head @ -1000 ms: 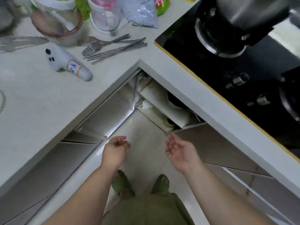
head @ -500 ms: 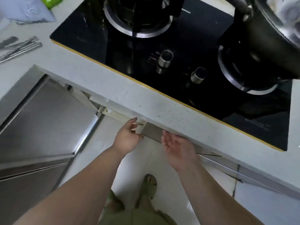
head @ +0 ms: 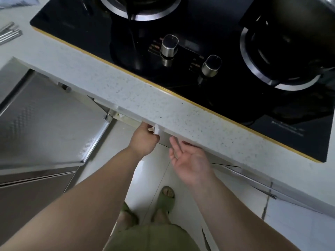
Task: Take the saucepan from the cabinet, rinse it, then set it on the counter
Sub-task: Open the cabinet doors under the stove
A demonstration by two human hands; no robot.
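The left hand [head: 144, 140] has come up under the front edge of the counter [head: 137, 98], and its fingers now curl over the top edge of a cabinet door [head: 164, 139] just below the lip, gripping it; half a second ago they only reached toward that spot. The right hand [head: 190, 160] hangs just beside it, palm up, fingers relaxed and apart, holding nothing. The view has swung from the corner cabinet to the run beneath the hob [head: 199, 57]. I judge the door is about to be pulled open, so the task is at its very start.

The saucepan is not in view, presumably behind that door.

Counted: two hands, two control knobs [head: 169, 46], two burner rings [head: 277, 57], one dark pot [head: 297, 20] on the right burner, one already open steel door [head: 47, 124] at the left, two green slippers [head: 165, 200].
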